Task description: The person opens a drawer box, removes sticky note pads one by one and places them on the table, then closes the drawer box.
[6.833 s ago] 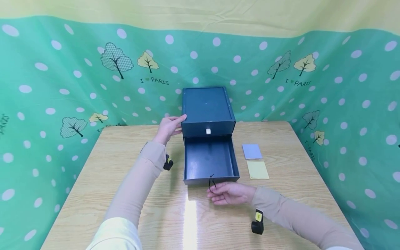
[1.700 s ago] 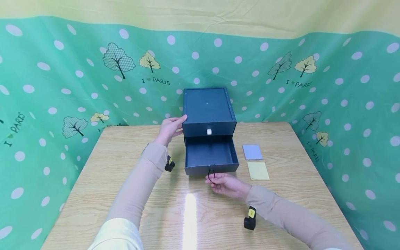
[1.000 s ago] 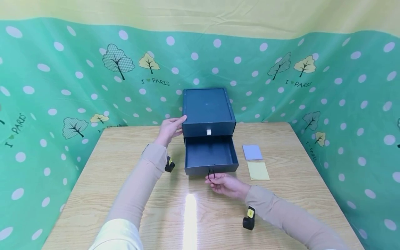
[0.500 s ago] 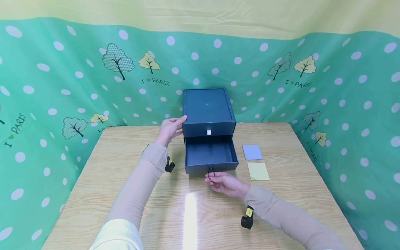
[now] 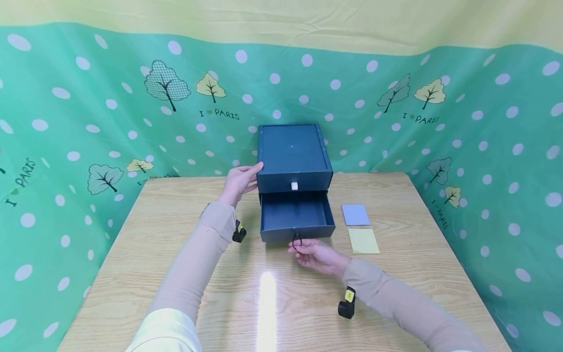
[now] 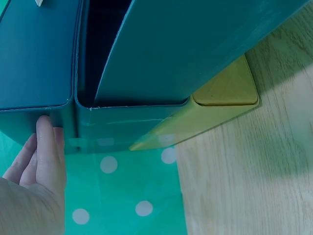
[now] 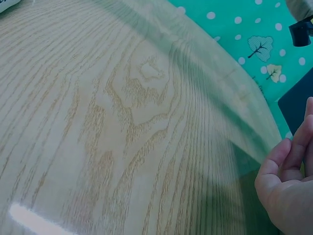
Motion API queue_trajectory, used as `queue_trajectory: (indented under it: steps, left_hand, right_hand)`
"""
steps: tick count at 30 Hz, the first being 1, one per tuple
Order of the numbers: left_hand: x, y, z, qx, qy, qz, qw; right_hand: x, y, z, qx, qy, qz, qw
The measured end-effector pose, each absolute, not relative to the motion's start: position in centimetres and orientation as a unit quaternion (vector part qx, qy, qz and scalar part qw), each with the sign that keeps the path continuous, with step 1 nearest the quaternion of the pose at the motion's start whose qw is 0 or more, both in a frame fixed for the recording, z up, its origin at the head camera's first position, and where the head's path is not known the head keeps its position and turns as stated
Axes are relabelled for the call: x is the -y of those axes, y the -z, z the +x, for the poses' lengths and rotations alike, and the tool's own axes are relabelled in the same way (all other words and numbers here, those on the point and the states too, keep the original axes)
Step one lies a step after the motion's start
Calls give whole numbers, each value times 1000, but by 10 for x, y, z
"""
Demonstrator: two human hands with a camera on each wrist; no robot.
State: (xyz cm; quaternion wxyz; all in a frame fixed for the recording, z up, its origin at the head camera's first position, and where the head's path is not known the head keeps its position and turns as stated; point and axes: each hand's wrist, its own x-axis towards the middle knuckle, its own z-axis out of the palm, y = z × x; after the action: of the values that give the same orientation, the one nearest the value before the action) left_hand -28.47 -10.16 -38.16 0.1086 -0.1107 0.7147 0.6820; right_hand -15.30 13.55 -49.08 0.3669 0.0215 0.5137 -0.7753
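On tbl (image 5: 228, 303), drwr (image 5: 277, 235) further in vs b4; R hand (image 5: 320, 255) pinches loop (image 5: 293, 240).

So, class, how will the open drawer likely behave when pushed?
The open drawer looks fairly light, given its thin walls. Its straight edges suggest stiffness. The thin cord loop would probably just bend if pushed.

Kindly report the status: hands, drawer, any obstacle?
Left hand touching upper drawer unit; right hand holding cord loop. Blue drawer beneath partly open. No obstacle visible in its path.
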Motion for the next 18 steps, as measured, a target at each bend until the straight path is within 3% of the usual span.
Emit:
queue_trajectory:
  steps: [18]
  left_hand:
    - [102,381,-286,-713,-683,-111,113]
  right_hand:
    - [-133,488,-158,-531,767,28,360]
